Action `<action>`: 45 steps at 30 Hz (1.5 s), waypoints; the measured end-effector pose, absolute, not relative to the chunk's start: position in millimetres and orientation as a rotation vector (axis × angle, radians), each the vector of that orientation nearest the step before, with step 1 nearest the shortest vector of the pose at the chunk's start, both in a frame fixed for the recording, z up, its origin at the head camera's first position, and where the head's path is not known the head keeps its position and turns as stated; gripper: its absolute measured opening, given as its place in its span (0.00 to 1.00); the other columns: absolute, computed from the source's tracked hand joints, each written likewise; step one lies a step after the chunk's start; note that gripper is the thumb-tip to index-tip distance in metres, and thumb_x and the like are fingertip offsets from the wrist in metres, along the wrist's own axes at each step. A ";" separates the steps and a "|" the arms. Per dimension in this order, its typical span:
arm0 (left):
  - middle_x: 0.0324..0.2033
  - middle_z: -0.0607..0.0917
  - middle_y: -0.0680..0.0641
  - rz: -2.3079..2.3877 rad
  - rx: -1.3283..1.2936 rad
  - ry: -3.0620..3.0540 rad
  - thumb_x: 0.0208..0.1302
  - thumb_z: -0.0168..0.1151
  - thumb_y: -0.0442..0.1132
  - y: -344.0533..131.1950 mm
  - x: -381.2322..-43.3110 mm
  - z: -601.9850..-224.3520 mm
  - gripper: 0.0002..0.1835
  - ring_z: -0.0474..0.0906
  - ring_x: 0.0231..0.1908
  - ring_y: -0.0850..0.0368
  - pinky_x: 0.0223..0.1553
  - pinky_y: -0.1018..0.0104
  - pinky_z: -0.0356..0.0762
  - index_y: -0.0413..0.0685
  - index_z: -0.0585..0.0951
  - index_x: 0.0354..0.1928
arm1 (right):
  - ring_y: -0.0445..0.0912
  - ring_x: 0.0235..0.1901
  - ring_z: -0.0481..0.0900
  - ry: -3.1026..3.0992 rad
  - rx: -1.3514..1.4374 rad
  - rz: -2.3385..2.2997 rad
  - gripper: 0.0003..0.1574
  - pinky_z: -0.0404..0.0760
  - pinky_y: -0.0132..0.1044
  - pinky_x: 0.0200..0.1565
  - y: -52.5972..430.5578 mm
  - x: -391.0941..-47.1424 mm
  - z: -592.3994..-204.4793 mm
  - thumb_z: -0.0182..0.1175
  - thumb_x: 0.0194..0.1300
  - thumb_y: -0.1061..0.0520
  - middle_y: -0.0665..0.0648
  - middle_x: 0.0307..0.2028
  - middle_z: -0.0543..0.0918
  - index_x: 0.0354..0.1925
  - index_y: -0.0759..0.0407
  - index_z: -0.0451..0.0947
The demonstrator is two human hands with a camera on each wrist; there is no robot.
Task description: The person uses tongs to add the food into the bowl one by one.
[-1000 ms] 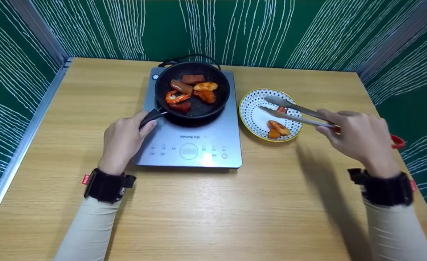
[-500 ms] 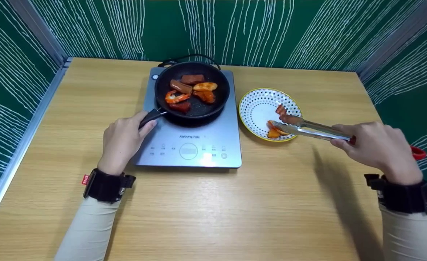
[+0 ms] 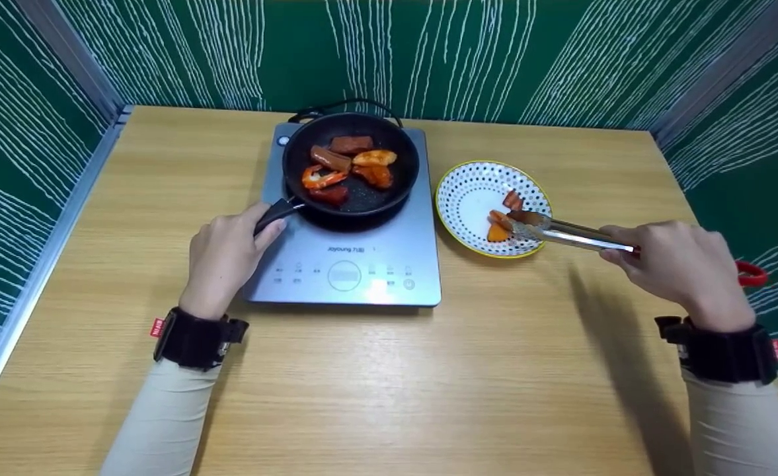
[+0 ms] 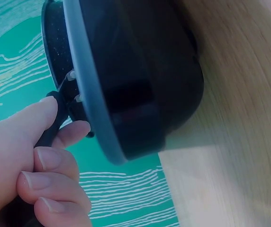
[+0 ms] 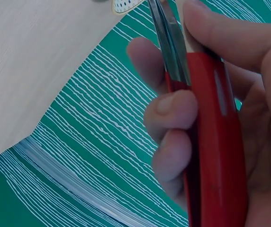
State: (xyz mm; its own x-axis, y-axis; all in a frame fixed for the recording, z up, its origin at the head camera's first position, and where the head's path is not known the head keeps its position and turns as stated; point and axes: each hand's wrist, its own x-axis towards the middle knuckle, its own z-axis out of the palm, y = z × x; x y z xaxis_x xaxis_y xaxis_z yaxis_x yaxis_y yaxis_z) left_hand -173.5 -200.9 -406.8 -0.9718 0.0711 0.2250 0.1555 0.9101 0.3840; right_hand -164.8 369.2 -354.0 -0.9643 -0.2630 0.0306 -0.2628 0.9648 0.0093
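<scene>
My left hand grips the black handle of a frying pan. In the left wrist view the fingers of my left hand curl round that handle. Several cooked-looking food pieces lie in the pan, among them a shrimp and a sausage piece. My right hand holds metal tongs, whose red grips show in the right wrist view. The tongs' tips are close together round an orange-brown food piece over the dotted plate. The tips partly hide that piece.
Under the pan stands a silver induction cooker with a cable behind it. A small red piece and an orange piece lie on the plate. Green panels with white lines border the wooden table.
The tongs have swung lower on the plate and closed round the orange-brown piece, which has shifted up a little. My right hand moved right, then slightly back left. My left hand stays put.
</scene>
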 end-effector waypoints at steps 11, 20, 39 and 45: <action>0.26 0.80 0.42 -0.574 -0.183 -2.860 0.78 0.63 0.54 -200.4 -172.4 -406.9 0.15 0.76 0.26 0.40 0.25 0.56 0.58 0.49 0.81 0.47 | 0.49 0.16 0.61 -3.008 0.437 -0.059 0.19 0.61 0.42 0.17 377.4 -163.0 -363.1 0.74 0.69 0.50 0.51 0.16 0.68 0.55 0.50 0.87; 0.26 0.80 0.43 -0.586 -0.175 -2.857 0.78 0.63 0.54 -201.8 -172.3 -409.2 0.15 0.76 0.26 0.41 0.26 0.56 0.60 0.50 0.80 0.46 | 0.49 0.15 0.60 -2.979 0.447 -0.045 0.20 0.59 0.41 0.17 377.6 -165.5 -366.4 0.74 0.69 0.50 0.51 0.15 0.68 0.57 0.51 0.87; 0.26 0.80 0.43 -0.583 -0.169 -2.854 0.77 0.64 0.55 -202.1 -172.2 -408.3 0.15 0.76 0.26 0.41 0.25 0.55 0.59 0.50 0.80 0.45 | 0.45 0.13 0.60 -2.704 0.551 0.052 0.23 0.55 0.39 0.16 333.4 -169.1 -346.5 0.76 0.67 0.50 0.54 0.23 0.84 0.59 0.47 0.88; 0.26 0.80 0.43 -0.601 -0.176 -2.846 0.77 0.64 0.54 -201.0 -173.3 -408.1 0.15 0.76 0.26 0.42 0.25 0.56 0.59 0.50 0.79 0.43 | 0.44 0.12 0.59 -2.615 0.649 0.133 0.21 0.55 0.39 0.17 295.1 -174.7 -337.4 0.74 0.69 0.50 0.54 0.23 0.82 0.58 0.50 0.89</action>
State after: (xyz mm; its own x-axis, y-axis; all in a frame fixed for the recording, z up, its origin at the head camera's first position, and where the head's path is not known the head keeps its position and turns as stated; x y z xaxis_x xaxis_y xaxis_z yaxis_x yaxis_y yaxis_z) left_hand -173.3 -201.0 -408.1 -0.9671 0.0701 0.2445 0.1629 0.9089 0.3839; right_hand -174.7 295.1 -337.4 -0.7928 -0.4227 0.4391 -0.4650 0.8852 0.0126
